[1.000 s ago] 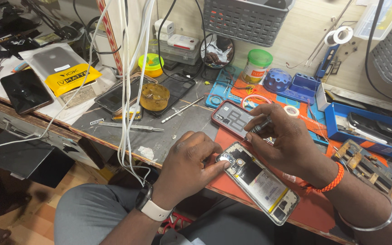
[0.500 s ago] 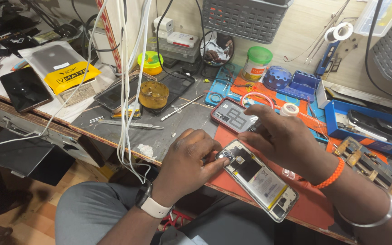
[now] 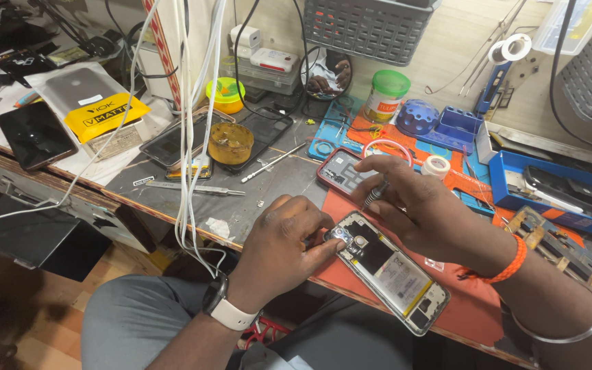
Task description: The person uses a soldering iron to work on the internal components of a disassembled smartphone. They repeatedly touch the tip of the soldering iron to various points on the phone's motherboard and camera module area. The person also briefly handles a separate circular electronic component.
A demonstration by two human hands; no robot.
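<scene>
An opened phone (image 3: 393, 273) with its back off lies on a red mat (image 3: 471, 312) at the bench's front edge, its battery and board showing. My left hand (image 3: 284, 241), with a watch on its wrist, pinches the phone's top end near the camera. My right hand (image 3: 425, 214) hovers just above the phone and grips a small screwdriver (image 3: 375, 194) whose tip points down toward the phone's upper part. A second phone shell (image 3: 338, 171) with a red rim lies just behind, partly under my right fingers.
White cables (image 3: 188, 130) hang over the bench on the left. Tweezers (image 3: 196, 190), a round amber pot (image 3: 231, 142), dark phones (image 3: 34, 133), a tape roll (image 3: 436, 166), a green-lidded jar (image 3: 385, 94) and blue trays (image 3: 556, 192) crowd the bench.
My right hand has shifted slightly with the screwdriver, from by the red-rimmed shell toward the opened phone. My left hand keeps its hold on the phone's top end.
</scene>
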